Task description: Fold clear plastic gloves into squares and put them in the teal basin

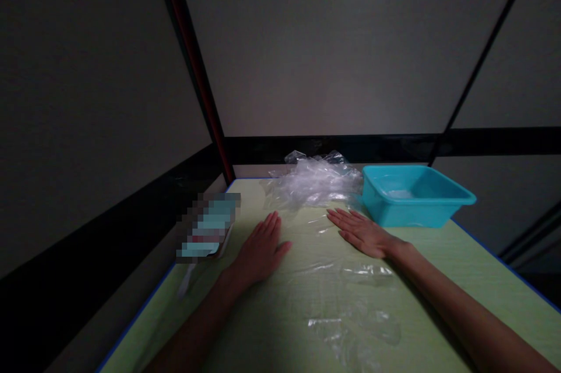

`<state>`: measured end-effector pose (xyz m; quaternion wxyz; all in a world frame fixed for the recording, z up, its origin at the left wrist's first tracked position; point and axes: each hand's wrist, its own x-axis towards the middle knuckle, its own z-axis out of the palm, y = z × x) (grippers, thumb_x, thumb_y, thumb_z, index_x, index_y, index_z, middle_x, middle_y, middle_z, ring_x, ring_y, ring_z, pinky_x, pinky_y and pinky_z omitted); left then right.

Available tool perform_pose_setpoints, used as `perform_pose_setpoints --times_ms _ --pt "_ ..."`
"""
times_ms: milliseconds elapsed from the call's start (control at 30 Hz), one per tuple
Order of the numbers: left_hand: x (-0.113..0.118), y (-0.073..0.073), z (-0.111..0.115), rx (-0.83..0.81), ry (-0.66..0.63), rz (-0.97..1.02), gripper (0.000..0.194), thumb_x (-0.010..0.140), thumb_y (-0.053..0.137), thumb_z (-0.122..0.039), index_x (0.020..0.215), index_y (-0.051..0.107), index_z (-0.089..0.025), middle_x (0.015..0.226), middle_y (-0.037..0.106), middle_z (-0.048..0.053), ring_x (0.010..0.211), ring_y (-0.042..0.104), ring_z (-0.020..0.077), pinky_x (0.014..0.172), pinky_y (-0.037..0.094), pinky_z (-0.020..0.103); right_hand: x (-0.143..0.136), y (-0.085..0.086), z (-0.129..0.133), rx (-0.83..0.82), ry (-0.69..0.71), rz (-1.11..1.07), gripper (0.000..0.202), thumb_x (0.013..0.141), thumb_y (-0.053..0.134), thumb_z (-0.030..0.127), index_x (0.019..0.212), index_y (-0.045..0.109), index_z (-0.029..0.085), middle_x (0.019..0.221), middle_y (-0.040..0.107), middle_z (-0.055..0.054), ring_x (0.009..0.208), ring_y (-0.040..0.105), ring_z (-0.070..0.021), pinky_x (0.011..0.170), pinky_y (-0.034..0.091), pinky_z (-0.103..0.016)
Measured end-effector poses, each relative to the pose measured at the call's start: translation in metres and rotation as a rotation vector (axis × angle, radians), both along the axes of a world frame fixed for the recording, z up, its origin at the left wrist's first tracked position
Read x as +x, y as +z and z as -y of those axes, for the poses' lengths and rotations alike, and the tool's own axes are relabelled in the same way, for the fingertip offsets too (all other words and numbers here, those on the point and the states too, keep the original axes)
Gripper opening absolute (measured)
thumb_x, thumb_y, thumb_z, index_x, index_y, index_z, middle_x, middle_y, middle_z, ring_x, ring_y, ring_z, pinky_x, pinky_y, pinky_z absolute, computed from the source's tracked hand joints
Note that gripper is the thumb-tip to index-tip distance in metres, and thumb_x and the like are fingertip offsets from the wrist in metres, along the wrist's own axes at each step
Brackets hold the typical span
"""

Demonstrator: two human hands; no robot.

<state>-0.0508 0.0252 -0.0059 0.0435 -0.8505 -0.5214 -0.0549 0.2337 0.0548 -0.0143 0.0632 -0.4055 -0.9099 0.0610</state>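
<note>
A clear plastic bag point(350, 291) lies spread on the pale green table between my forearms. My left hand point(260, 250) rests palm down at the left, fingers stretched forward and thumb apart, holding nothing. My right hand point(363, 232) lies flat near the bag's far right part, its fingers stretched out toward the left. Whether either palm presses on the thin film, I cannot tell. Beyond both hands sits a crumpled heap of clear plastic bags point(315, 180).
A turquoise plastic basin point(416, 209) stands at the far right, close to my right hand. On the left edge of the table point(473, 279) lies a blurred-out flat object point(210, 230) with a whitish strip by it. Panelled walls rise behind and at the left.
</note>
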Motion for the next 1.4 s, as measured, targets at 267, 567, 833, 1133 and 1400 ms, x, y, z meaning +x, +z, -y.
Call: perform_pose_setpoints --times_ms 267,567,833,1133,1400 --pt "0.067 0.028 0.007 0.034 -0.241 0.070 0.058 0.088 0.033 -0.039 0.131 0.027 -0.001 0.139 0.023 0.017 0.129 0.018 0.0213 0.106 0.019 0.032 0.002 -0.005 -0.004 0.013 0.023 -0.021 0.049 0.092 0.017 0.038 0.138 0.011 0.022 0.143 0.014 -0.001 0.130 0.012 -0.0189 0.105 0.014 -0.043" --pt "0.098 -0.004 0.000 -0.019 -0.237 0.108 0.060 0.087 0.033 -0.041 0.131 0.027 0.000 0.139 0.024 0.018 0.129 0.020 0.0224 0.105 0.019 0.032 -0.002 0.001 0.000 -0.001 -0.005 0.010 0.050 0.091 0.018 0.036 0.137 0.018 0.016 0.143 0.014 -0.005 0.130 0.011 -0.0177 0.106 0.013 -0.041" --pt "0.097 -0.008 0.002 0.000 -0.230 0.114 0.062 0.088 0.027 -0.045 0.131 0.027 -0.001 0.139 0.025 0.017 0.129 0.019 0.0217 0.106 0.016 0.032 -0.003 0.004 0.002 -0.009 -0.022 0.030 0.053 0.091 0.018 0.037 0.137 0.016 0.012 0.143 0.012 -0.007 0.130 0.011 -0.0180 0.106 0.013 -0.041" --pt "0.090 -0.011 0.001 0.015 -0.218 0.114 0.062 0.087 0.028 -0.046 0.131 0.027 -0.003 0.139 0.024 0.015 0.129 0.018 0.0206 0.106 0.017 0.032 -0.001 0.002 0.001 0.000 -0.017 0.008 0.051 0.091 0.018 0.039 0.138 0.015 0.019 0.143 0.014 -0.005 0.130 0.013 -0.0178 0.105 0.014 -0.041" --pt "0.046 -0.007 0.003 -0.029 -0.188 0.131 0.058 0.087 0.033 -0.041 0.132 0.025 -0.006 0.139 0.025 0.014 0.129 0.021 0.0183 0.105 0.021 0.033 0.001 -0.002 -0.001 0.037 -0.001 -0.010 0.051 0.091 0.018 0.040 0.138 0.014 0.021 0.143 0.014 -0.003 0.130 0.014 -0.0197 0.105 0.015 -0.043"
